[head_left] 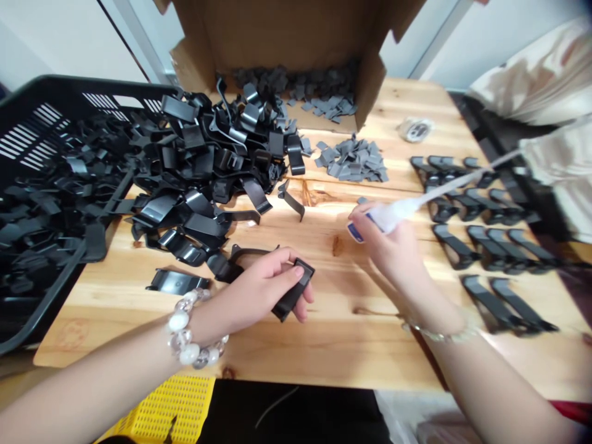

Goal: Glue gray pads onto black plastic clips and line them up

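My left hand [271, 280] is closed around a black curved plastic clip [290, 299], thumb pressed on its upper end, where a grey patch shows. To the right, my right hand [393, 240] grips a white glue bottle [388, 216] with a long thin nozzle pointing up and right; its blue-edged base faces left. The bottle is apart from the held clip. Beside my left wrist lies another black clip [178, 282], flat on the wooden table [333, 345]. A large heap of black clips [198, 154] spreads beyond my left hand.
At the far left stands a black basket [41, 139] full of black parts. An open cardboard box [296, 37] at the back holds grey pads, with a pile of grey pads [356, 159] before it. Rows of black clips [494, 246] and a tape roll [416, 129] occupy the right.
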Tool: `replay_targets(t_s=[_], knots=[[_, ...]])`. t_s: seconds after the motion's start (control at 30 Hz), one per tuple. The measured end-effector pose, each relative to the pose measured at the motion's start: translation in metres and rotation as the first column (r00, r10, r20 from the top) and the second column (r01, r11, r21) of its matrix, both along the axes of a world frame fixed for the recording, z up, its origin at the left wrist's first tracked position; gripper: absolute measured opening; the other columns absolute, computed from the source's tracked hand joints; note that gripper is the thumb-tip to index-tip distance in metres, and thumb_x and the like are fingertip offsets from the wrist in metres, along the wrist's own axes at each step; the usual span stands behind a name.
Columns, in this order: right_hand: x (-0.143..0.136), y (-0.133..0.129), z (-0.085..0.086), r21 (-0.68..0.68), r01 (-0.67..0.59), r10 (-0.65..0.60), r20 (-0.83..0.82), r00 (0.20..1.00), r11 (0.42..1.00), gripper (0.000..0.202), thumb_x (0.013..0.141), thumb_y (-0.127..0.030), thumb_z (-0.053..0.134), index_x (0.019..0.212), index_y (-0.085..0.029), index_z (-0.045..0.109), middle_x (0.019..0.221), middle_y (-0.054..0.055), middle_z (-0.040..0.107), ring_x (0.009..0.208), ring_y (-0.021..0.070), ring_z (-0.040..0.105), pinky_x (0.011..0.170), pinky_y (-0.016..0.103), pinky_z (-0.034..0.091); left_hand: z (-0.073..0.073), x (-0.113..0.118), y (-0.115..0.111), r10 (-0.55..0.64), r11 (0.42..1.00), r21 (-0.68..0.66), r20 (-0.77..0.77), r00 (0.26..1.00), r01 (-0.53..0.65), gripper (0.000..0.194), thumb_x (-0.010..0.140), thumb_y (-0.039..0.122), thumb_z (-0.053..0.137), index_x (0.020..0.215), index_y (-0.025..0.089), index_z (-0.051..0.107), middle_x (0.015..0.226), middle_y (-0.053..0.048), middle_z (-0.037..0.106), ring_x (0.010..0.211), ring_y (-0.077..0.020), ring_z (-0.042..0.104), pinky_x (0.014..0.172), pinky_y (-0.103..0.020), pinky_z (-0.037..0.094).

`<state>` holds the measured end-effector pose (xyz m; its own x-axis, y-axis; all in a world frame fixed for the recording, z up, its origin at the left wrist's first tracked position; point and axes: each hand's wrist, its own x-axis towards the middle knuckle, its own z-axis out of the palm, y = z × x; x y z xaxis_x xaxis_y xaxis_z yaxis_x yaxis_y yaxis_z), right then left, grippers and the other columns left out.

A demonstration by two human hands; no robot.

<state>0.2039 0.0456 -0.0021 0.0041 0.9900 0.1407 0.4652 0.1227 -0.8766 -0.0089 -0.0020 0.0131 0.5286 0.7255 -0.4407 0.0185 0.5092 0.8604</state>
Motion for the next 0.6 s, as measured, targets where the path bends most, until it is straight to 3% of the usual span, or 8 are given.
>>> replay_targets(t_s=[0.13, 0.37, 0.47, 0.6], knots=[[0.002, 0.006, -0.013, -0.087, -0.035, 0.058, 0.277, 0.959, 0.996, 0.030, 0.082, -0.047, 0.058, 0.083, -0.017, 0.062, 0.074, 0.003, 0.062, 0.065, 0.0146, 0.052, 0.063, 0.027, 0.039, 0.000, 0.000, 0.002, 0.006, 0.999, 0.037, -0.034, 0.999, -0.004, 0.015, 0.092, 0.030, 0.048, 0.085, 0.017, 0.047, 0.074, 0.000, 0.064, 0.054, -0.0111, 0.064, 0.054, -0.023, 0.048], [-0.001, 0.010, -0.023, -0.083, -0.090, 0.114, 0.358, 0.927, 0.993, 0.031, 0.081, -0.047, 0.060, 0.084, -0.016, 0.063, 0.078, 0.005, 0.065, 0.071, 0.0157, 0.056, 0.067, 0.027, 0.040, -0.001, 0.001, 0.000, 0.019, 0.994, 0.107, -0.021, 1.000, -0.017, 0.014, 0.093, 0.029, 0.047, 0.087, 0.017, 0.045, 0.076, -0.001, 0.063, 0.057, -0.0111, 0.063, 0.058, -0.025, 0.049], [0.003, 0.007, -0.013, -0.076, -0.085, 0.108, 0.378, 0.920, 0.993, 0.030, 0.077, -0.043, 0.067, 0.091, -0.016, 0.062, 0.078, 0.004, 0.065, 0.068, 0.0148, 0.055, 0.065, 0.026, 0.040, -0.001, 0.000, -0.001, 0.041, 0.985, 0.166, -0.018, 0.999, -0.037, 0.013, 0.094, 0.029, 0.047, 0.089, 0.017, 0.046, 0.076, -0.001, 0.064, 0.058, -0.0110, 0.062, 0.057, -0.024, 0.048], [0.012, -0.015, 0.026, -0.059, -0.049, 0.069, 0.423, 0.904, 0.997, 0.043, 0.069, -0.038, 0.075, 0.102, -0.013, 0.062, 0.088, 0.008, 0.065, 0.073, 0.0166, 0.055, 0.066, 0.027, 0.039, -0.001, -0.004, 0.003, 0.135, 0.956, 0.267, -0.029, 0.990, -0.122, 0.016, 0.094, 0.032, 0.049, 0.090, 0.016, 0.049, 0.080, -0.001, 0.066, 0.065, -0.0119, 0.065, 0.064, -0.025, 0.050]])
